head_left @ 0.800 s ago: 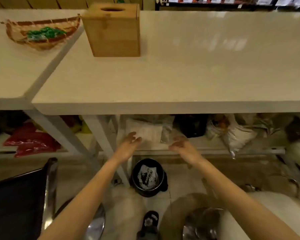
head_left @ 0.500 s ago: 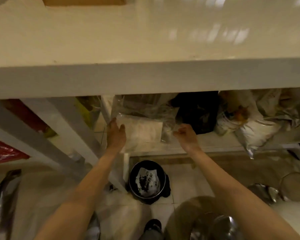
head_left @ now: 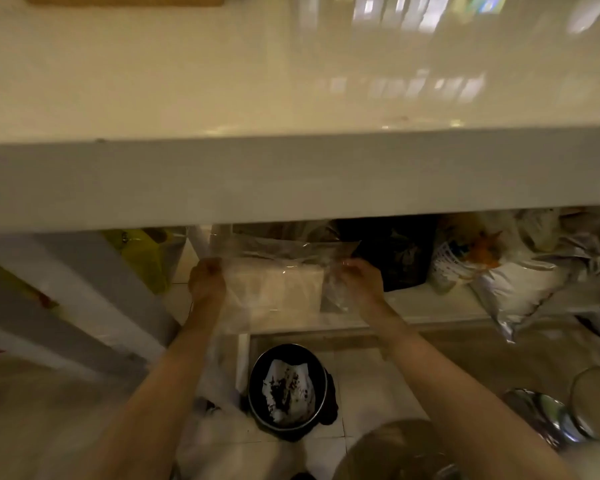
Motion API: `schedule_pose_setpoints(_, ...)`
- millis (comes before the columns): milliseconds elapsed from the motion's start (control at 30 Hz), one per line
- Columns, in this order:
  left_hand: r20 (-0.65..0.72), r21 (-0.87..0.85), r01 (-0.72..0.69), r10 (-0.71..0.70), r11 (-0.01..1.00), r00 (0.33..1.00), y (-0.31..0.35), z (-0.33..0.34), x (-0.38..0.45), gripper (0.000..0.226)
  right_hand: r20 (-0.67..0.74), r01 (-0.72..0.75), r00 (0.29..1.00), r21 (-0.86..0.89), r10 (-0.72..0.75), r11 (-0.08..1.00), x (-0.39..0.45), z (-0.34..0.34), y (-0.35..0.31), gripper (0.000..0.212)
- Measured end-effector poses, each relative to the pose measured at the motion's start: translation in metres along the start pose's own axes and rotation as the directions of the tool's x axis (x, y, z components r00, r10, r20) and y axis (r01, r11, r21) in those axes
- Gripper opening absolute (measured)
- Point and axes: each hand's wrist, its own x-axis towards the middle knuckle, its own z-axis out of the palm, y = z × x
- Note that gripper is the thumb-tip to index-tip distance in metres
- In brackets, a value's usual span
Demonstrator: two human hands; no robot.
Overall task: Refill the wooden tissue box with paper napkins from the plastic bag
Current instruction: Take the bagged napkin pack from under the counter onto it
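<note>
Plastic bag point(head_left: 278, 271) of napkins, long axis left-right, left hand point(head_left: 207, 284) and right hand point(head_left: 359, 280) fingers pinching its ends

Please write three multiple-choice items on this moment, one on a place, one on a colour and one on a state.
1. Where is the plastic bag of paper napkins?
A. On the table top
B. On the lower shelf under the table
C. In the bin

2. What colour is the bin on the floor?
A. Black
B. Red
C. White

3. What are the hands doing?
A. Both hang idle
B. Only one touches the bag
C. Both grip the bag

Answers:
1 B, the bag sits below the table's front edge, on the shelf.
2 A, its round rim is black, with crumpled white paper inside.
3 C, the left hand and the right hand curl on the bag's two sides.
</note>
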Motion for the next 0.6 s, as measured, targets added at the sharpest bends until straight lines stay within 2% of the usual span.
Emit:
schedule_pose_setpoints(67, 0.019, -0.065, 0.081, -0.080, 0.995, 0.997, 0.001, -0.005, -0.007, 0.032, -0.003, 0.000, 1.000, 0.012, 0.000, 1.000, -0.006, -0.010, 0.000, 0.020)
schedule_pose_setpoints(200, 0.057, -0.189, 0.027, -0.017, 0.982, 0.998, 0.006, -0.018, -0.043, 0.027, -0.005, -0.006, 1.000, -0.017, 0.006, 1.000, -0.030, -0.037, -0.011, 0.022)
schedule_pose_setpoints(300, 0.082, -0.166, 0.006, 0.007, 0.986, 0.997, 0.019, -0.035, -0.080, 0.028, 0.015, -0.015, 1.000, 0.011, 0.015, 1.000, -0.057, -0.065, -0.024, 0.024)
schedule_pose_setpoints(367, 0.093, -0.183, -0.025, 0.043, 0.983, 0.995, 0.025, -0.048, -0.101, 0.029, 0.057, 0.000, 0.998, 0.023, -0.002, 1.000, -0.080, -0.090, -0.033, 0.021)
schedule_pose_setpoints(467, 0.085, -0.201, -0.069, 0.088, 0.977, 0.992, 0.033, -0.073, -0.137, 0.025, 0.169, 0.083, 0.983, -0.044, -0.074, 0.996, -0.120, -0.133, -0.049, 0.005)
schedule_pose_setpoints(600, 0.072, -0.272, -0.203, 0.231, 0.940, 0.970, 0.045, -0.114, -0.192, 0.025, 0.250, 0.142, 0.963, -0.140, -0.104, 0.980, -0.167, -0.186, -0.085, 0.013)
